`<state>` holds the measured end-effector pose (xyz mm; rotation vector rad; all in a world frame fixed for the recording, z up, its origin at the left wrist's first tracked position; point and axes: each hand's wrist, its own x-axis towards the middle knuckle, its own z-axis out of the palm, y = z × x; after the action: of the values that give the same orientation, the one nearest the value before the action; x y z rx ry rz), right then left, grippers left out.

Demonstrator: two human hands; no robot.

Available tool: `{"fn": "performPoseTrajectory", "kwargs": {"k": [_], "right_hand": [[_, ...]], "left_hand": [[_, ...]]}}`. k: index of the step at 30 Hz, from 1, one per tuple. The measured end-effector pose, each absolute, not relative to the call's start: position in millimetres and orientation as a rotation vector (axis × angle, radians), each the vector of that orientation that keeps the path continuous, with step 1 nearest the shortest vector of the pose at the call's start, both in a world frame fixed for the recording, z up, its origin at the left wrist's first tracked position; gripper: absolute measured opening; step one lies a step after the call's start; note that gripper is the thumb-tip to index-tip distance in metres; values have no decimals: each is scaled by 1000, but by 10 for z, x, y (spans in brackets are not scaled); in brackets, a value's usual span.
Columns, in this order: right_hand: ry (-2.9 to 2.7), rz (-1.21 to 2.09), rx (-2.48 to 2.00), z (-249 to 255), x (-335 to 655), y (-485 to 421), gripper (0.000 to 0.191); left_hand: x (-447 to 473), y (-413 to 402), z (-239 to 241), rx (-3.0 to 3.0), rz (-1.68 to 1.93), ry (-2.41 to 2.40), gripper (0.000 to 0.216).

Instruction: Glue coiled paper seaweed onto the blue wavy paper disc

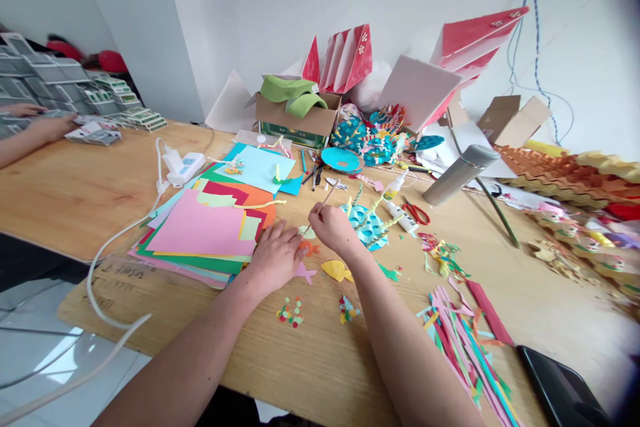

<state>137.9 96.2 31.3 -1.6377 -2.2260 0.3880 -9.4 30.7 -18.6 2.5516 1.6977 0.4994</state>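
My right hand [330,223] is closed around a thin stick [331,191], whose lower tip points down at a pale green paper piece [307,232]. Lying flat with fingers stretched, my left hand [279,252] rests at the edge of the paper stack, its fingertips beside that piece and an orange paper fish [311,248]. Close by lie a pink paper fish [305,273], a yellow paper fish [336,271] and a green paper fish [389,272]. Right of my right hand is a blue scalloped piece [364,221] with twisted paper strips standing on it.
Coloured paper sheets [200,227] are stacked at left, near a white power strip [186,168]. Glue bottles [401,219], red-handled scissors [416,212], a grey thermos [461,173], paper strips [470,347] and a phone [560,383] lie right. Another person's hand [53,128] is far left.
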Motion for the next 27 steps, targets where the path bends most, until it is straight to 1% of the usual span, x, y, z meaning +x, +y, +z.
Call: {"fn": "performPoseTrajectory", "kwargs": {"k": [23,27], "right_hand": [[-2185,343,-1685,293,1384,975,24],[-2119,462,-1609,335,1400,964,22]], "left_hand": [[-92,302,-183,2558,507,1697,36],[-92,299,-171,2550,515,1694,35]]}}
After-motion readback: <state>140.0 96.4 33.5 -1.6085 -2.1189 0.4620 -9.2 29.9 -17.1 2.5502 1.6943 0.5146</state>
